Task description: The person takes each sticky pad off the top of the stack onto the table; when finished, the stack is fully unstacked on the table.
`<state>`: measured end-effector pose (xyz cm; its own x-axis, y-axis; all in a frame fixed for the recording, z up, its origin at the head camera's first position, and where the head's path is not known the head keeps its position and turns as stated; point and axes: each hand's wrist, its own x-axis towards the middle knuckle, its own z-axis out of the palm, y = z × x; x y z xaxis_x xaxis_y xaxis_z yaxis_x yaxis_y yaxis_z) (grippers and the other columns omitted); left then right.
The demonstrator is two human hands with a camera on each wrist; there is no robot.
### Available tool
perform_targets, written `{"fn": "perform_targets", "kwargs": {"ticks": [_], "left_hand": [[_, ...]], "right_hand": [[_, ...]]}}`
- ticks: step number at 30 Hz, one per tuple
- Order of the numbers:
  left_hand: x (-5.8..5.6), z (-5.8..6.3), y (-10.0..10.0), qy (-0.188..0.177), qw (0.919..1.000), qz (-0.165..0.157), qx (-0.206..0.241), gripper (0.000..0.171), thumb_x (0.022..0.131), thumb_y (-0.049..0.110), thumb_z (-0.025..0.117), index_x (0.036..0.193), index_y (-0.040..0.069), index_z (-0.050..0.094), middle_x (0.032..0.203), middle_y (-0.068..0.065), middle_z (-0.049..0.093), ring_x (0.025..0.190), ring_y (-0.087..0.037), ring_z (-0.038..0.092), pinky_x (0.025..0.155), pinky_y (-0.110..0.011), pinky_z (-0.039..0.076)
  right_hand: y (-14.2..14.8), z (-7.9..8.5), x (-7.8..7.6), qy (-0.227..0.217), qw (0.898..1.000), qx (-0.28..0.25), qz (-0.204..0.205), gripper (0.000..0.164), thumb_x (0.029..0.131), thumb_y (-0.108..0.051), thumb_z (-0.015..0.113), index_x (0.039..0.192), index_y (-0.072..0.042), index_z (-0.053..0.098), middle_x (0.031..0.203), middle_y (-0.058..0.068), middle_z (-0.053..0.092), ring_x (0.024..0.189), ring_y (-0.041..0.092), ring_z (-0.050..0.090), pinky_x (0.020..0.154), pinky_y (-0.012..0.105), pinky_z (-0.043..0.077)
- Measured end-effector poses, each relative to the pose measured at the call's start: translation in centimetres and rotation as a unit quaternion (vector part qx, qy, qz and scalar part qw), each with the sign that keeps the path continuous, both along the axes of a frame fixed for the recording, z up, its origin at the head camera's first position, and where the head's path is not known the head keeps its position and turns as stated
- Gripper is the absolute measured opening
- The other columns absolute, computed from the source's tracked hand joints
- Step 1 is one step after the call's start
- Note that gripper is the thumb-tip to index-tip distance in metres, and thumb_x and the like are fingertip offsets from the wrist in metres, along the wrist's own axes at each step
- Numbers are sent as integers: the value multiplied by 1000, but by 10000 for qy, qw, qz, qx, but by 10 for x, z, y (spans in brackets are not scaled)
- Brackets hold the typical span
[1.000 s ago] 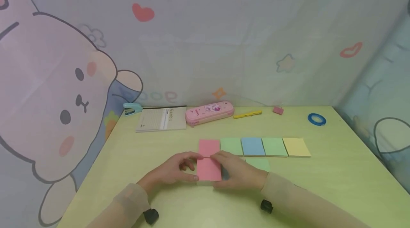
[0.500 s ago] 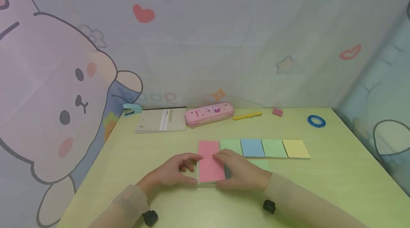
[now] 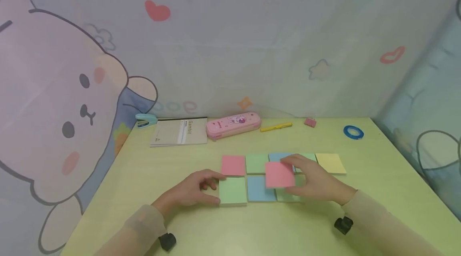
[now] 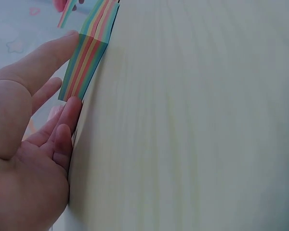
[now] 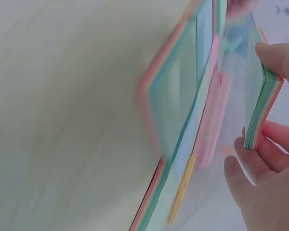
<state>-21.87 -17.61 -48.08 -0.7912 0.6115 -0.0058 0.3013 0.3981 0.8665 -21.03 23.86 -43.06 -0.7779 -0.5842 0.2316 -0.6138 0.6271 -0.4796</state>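
Observation:
A pink-topped sticky note pad is raised over the front row in the head view. My right hand grips it by its far and near edges, and its layered coloured side shows in the right wrist view. At the front row's left end lies a green-topped sticky note pad. My left hand has its thumb and fingertips at that pad's left corners, holding it against the table; its striped side lies between them. Beside it sit a blue pad and another green pad, partly covered.
The back row runs from a pink pad to a yellow pad. Farther back lie a stapler, a notebook, a pink pencil case, a yellow pen, a pink clip and blue tape.
My right hand has lifted the pink pad off the front-left stack and carried it right, uncovering the green pad below and the blue one beside it. My left hand has stayed nearly still.

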Motion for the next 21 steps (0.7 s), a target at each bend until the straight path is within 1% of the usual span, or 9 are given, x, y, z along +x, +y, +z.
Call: {"fn": "perform_targets", "kwargs": {"ticks": [5, 9, 11, 14, 18, 21], "left_hand": [[1, 3, 1, -9, 10000, 14, -55, 60, 86, 24, 90, 140, 16, 66, 110, -4, 68, 104, -23, 60, 90, -28, 46], [1, 4, 1, -15, 9999, 75, -94, 61, 85, 24, 91, 140, 16, 66, 110, -3, 68, 104, -23, 60, 90, -27, 46], [1, 5, 1, -18, 9999, 85, -80, 61, 84, 24, 91, 140, 16, 66, 110, -3, 67, 104, -23, 60, 90, -27, 45], [1, 4, 1, -11, 10000, 72, -53, 62, 84, 23, 91, 140, 16, 66, 111, -4, 67, 104, -23, 60, 90, -27, 45], [1, 3, 2, -26, 10000, 56, -29, 62, 84, 24, 91, 140, 16, 66, 112, -4, 67, 105, -23, 59, 90, -27, 45], [1, 3, 2, -32, 10000, 46, -10, 62, 84, 23, 91, 140, 15, 65, 112, -5, 67, 105, -24, 59, 90, -27, 45]], "right_hand": [[45, -7, 0, 295, 9992, -88, -257, 72, 81, -25, 93, 141, -4, 60, 133, -2, 65, 118, 15, 62, 96, 49, 57], [70, -11, 3, 317, 9987, -30, -385, 72, 79, -23, 94, 139, -2, 60, 131, 0, 66, 116, 15, 62, 95, 47, 57], [79, -12, 6, 243, 9986, 86, -462, 72, 80, -25, 94, 139, -2, 60, 131, 1, 66, 116, 14, 61, 96, 44, 57], [87, -13, 10, 25, 9985, 158, -518, 73, 80, -29, 94, 139, -2, 61, 131, 1, 66, 116, 15, 62, 98, 44, 57], [96, -16, 15, -235, 9971, 371, -617, 75, 81, -38, 93, 141, -5, 60, 133, 0, 66, 119, 20, 63, 100, 46, 55], [101, -19, 18, -344, 9960, 518, -640, 74, 82, -41, 92, 141, -9, 60, 134, -2, 65, 120, 20, 62, 101, 43, 55]]}}
